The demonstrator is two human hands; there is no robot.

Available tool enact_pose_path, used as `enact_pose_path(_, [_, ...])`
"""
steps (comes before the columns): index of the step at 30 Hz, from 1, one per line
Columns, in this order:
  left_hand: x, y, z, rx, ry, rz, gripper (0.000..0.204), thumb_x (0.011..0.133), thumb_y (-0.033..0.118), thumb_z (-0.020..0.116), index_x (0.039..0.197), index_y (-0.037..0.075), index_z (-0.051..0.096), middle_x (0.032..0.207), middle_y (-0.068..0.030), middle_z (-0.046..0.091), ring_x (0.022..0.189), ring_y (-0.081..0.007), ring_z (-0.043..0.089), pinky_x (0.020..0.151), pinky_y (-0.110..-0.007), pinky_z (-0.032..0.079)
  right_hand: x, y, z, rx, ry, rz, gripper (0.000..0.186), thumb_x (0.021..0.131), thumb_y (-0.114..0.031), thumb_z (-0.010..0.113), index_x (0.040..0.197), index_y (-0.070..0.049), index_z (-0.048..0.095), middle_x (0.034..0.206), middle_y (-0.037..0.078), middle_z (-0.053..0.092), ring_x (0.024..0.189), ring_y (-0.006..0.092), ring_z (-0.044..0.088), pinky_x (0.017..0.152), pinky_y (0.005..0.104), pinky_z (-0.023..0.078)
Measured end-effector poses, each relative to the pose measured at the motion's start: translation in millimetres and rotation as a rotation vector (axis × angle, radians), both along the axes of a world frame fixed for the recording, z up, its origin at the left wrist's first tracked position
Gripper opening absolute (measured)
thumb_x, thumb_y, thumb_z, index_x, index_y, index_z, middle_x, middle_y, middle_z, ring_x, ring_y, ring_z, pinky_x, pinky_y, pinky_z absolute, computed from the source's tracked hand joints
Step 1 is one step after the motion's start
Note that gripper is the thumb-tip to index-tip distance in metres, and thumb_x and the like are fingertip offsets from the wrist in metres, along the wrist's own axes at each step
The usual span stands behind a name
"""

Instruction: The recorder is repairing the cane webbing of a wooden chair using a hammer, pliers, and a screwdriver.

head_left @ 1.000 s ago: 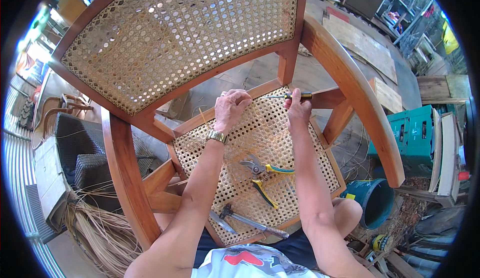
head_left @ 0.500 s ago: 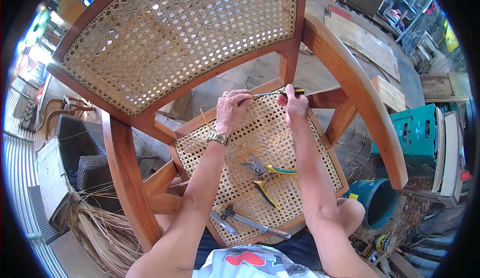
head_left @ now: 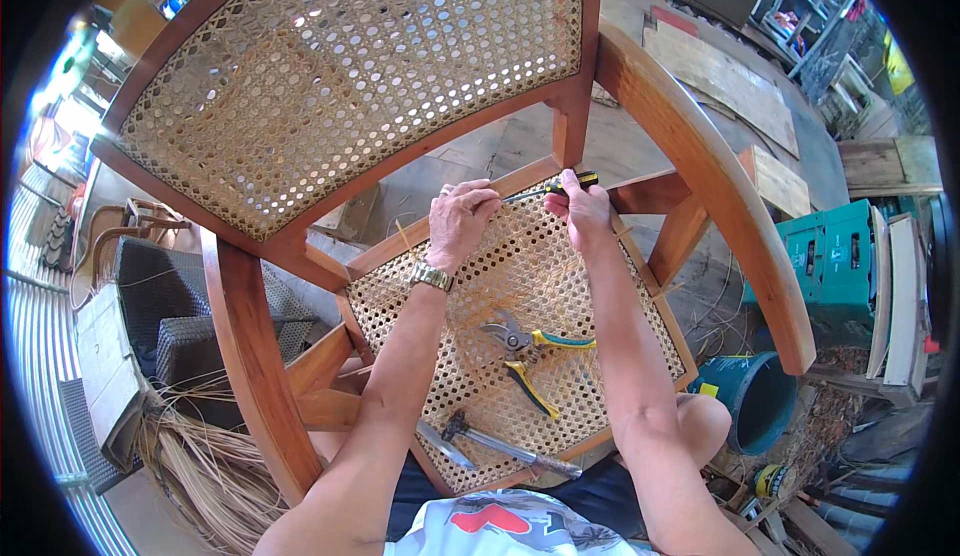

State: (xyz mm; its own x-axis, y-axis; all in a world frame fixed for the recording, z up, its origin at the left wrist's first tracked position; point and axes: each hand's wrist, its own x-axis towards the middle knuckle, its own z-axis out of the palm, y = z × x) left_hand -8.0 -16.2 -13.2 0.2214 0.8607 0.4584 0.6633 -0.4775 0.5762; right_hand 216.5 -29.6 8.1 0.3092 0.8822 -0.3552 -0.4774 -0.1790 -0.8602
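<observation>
I have the right hand (head_left: 587, 214) closed around the handle of a yellow-and-black screwdriver (head_left: 574, 182), the thumb laid up along it and the thin shaft pointing left. The left hand (head_left: 461, 220) meets it near the tip, back of the hand toward me, fingers curled and bunched with the thumb; I cannot tell whether they pinch the tip or a thin strand. Both hands work at the far edge of the cane seat (head_left: 555, 276), close to its wooden back rail (head_left: 525, 173).

From the wrists, I follow the forearms down toward me: the left slants up and to the right, a metal watch (head_left: 432, 276) at its wrist; the right leans up and to the left.

Between the arms, pruning shears (head_left: 513, 337) lie with their yellow-and-teal handles spread on the seat. Nearer me I see a hammer (head_left: 510, 446) beside a metal blade (head_left: 445, 445).

Farther out, the woven backrest (head_left: 350, 96) rises beyond the hands and curved armrests flank them. A bundle of pale strips (head_left: 205, 461) is on the floor at left; a teal bucket (head_left: 742, 404) and teal crates (head_left: 830, 256) are at right.
</observation>
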Motion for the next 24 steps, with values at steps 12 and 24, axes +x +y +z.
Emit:
enact_pose_path(12, [-0.6, 0.5, 9.3, -0.001, 0.073, -0.054, 0.015, 0.089, 0.029, 0.075, 0.101, 0.021, 0.080, 0.124, 0.0046, 0.072, 0.104, -0.0240, 0.066, 0.087, -0.040, 0.053, 10.1, -22.3, -22.2, 0.346, 0.122, 0.164, 0.018, 0.105, -0.019, 0.063, 0.114, -0.004, 0.065, 0.106, 0.010, 0.073, 0.076, 0.0145, 0.070, 0.074, 0.0300, 0.062])
enact_pose_path(24, [-1.8, 1.0, 10.7, -0.001, 0.060, -0.111, 0.015, 0.090, 0.030, 0.074, 0.102, 0.022, 0.080, 0.126, 0.0038, 0.072, 0.100, -0.0258, 0.068, 0.088, -0.040, 0.056, 1.9, -27.9, -22.8, 0.202, 0.074, 0.094, 0.016, 0.104, -0.019, 0.064, 0.113, -0.005, 0.064, 0.105, 0.009, 0.071, 0.084, 0.0153, 0.071, 0.077, 0.0329, 0.063])
